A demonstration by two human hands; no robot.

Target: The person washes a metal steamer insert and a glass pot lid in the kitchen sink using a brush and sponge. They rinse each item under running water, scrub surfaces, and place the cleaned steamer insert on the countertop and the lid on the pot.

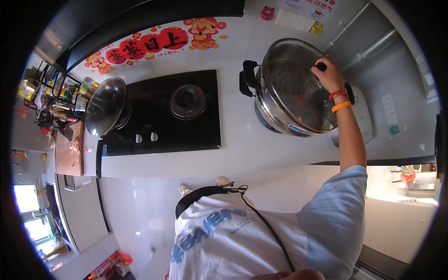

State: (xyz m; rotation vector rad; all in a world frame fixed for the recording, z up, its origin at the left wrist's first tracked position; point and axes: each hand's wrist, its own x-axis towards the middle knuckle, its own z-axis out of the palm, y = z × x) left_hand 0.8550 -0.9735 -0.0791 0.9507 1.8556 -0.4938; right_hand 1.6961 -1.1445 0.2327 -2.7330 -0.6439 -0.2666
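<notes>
My right hand grips the black knob of a round glass lid with a steel rim. The lid covers a stainless steel steamer pot; whether it rests fully on the rim or is slightly raised, I cannot tell. Through the glass shows a perforated steamer tray, with a small red patch visible. Two black side handles stick out at the pot's left, one above the other. Another black handle is partly hidden behind my right wrist. My left hand is out of view.
Left of the pot is a black glass gas hob with two knobs. A lidded wok sits on its left burner, its handle projecting past the counter edge. Farther left are a wooden cutting board and a condiment rack. A white appliance stands right.
</notes>
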